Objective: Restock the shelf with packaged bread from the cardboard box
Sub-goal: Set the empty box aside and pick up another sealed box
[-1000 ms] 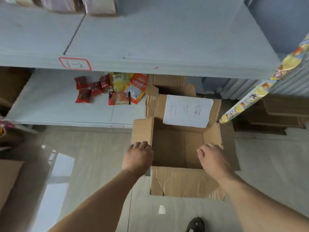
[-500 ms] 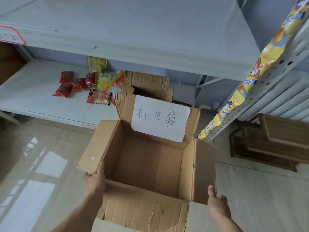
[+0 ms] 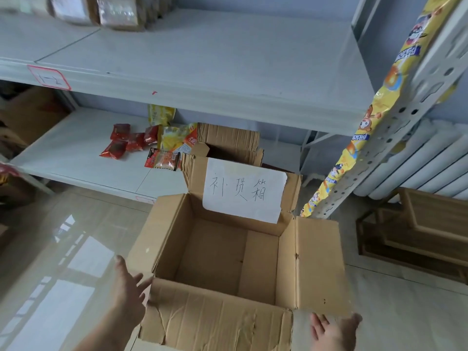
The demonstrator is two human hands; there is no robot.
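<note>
1. Cardboard box (image 3: 228,262): on the floor at the shelf's (image 3: 202,72) front edge, flaps open; paper sign (image 3: 244,190) reads "补货箱".
2. Shelf label (image 3: 49,77): "1-2".
3. Packaged bread (image 3: 116,12): shelf's back-left corner.
4. Left hand (image 3: 126,287), right hand (image 3: 334,330): fingers spread, holding nothing, flanking the box's near corners.

The packaged bread (image 3: 101,8) on the far shelf (image 3: 202,59) is blurred and cropped by the top edge. The bottom edge cuts off the right hand (image 3: 334,333) and the cardboard box (image 3: 215,323).
</note>
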